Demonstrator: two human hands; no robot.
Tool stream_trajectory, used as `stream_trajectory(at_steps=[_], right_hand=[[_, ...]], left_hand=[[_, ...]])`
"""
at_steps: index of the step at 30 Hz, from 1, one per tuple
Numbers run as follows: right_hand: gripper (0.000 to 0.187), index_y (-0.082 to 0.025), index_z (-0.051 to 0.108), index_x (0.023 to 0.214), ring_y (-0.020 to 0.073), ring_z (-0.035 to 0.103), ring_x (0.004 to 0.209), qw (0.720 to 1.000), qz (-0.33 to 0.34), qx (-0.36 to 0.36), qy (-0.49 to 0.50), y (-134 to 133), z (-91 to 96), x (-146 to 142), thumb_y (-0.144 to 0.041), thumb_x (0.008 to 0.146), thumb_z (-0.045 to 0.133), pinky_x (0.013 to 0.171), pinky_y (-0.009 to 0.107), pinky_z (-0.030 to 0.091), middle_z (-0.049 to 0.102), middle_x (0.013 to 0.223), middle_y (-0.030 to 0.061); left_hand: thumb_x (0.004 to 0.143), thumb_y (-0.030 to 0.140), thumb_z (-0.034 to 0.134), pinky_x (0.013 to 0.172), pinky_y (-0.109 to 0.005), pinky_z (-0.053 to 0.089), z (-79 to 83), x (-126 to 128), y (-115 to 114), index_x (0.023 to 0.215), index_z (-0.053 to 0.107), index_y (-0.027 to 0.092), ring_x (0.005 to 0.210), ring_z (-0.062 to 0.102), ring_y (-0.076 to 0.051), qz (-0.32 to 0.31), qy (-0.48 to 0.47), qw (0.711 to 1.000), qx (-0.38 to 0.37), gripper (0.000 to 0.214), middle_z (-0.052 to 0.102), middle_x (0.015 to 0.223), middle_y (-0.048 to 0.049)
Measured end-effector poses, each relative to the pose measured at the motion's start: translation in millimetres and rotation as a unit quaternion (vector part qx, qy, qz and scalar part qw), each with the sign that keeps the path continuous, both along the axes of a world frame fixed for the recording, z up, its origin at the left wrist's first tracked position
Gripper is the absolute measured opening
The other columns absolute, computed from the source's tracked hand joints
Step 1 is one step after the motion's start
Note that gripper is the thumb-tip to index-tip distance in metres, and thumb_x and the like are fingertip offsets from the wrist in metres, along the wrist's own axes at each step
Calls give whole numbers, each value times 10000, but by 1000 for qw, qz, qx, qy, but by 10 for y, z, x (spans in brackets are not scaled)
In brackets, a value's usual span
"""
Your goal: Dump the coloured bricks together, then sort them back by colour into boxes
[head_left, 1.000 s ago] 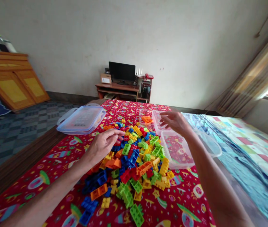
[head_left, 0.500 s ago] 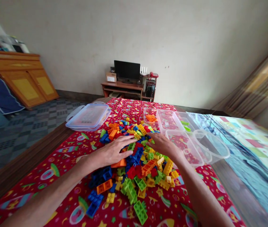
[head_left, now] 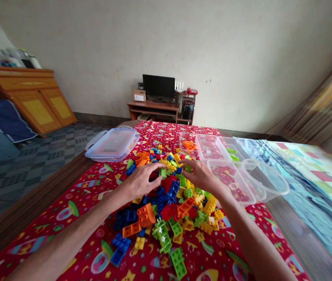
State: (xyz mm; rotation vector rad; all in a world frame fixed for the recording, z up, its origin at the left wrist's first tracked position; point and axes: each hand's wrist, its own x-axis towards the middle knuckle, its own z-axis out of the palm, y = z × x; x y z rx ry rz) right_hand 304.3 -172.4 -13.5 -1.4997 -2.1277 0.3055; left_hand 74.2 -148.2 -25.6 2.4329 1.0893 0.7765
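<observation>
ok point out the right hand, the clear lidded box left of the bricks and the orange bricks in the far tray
right hand (head_left: 201, 176), head view, on the back of the hand
clear lidded box (head_left: 112, 143), head view, on the flat lid
orange bricks (head_left: 189, 145), head view, on the middle of the small heap

Head-worn camera, facing forward and down over the red printed cloth (head_left: 75, 187). Close on the left hand (head_left: 142, 181) and right hand (head_left: 202, 175), both low in frame centre; wide lens also takes in the far wall (head_left: 212, 50) and wooden desk (head_left: 153, 106), well off.
</observation>
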Motion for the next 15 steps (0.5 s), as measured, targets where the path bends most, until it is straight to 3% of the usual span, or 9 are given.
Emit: stream_trajectory(at_steps=[4, 8, 11, 15], right_hand=[[443, -192, 597, 1253, 165, 667, 784, 996, 17, -7, 84, -53, 76, -41, -180, 811, 602, 749, 294, 492, 729, 961, 56], [463, -245, 569, 1280, 181, 650, 965, 985, 130, 20, 111, -149, 94, -178, -199, 821, 618, 832, 302, 486, 686, 1134, 54], [344, -224, 617, 1194, 193, 622, 1040, 978, 175, 61, 96, -198, 62, -287, -198, 853, 582, 874, 299, 465, 675, 1134, 73], [266, -197, 643, 1118, 168, 651, 856, 984, 123, 80, 98, -199, 42, -292, -229, 867, 562, 761, 255, 462, 704, 957, 61]], left_hand=[[865, 426, 496, 916, -371, 495, 26, -4, 1, 1296, 503, 196, 1054, 650, -255, 2, -101, 991, -86, 489, 685, 1157, -109], [858, 508, 534, 872, -342, 510, 11, 24, -34, 1369, 427, 179, 1012, 676, -256, -1, -171, 973, -157, 617, 713, 1078, -108], [873, 516, 519, 853, -312, 513, 29, 58, -98, 1423, 385, 183, 976, 687, -244, -15, -160, 975, -156, 656, 733, 1019, -72], [923, 479, 432, 851, -297, 506, 87, 58, -119, 1267, 597, 208, 934, 690, -236, -1, -91, 993, -79, 468, 745, 980, -36]])
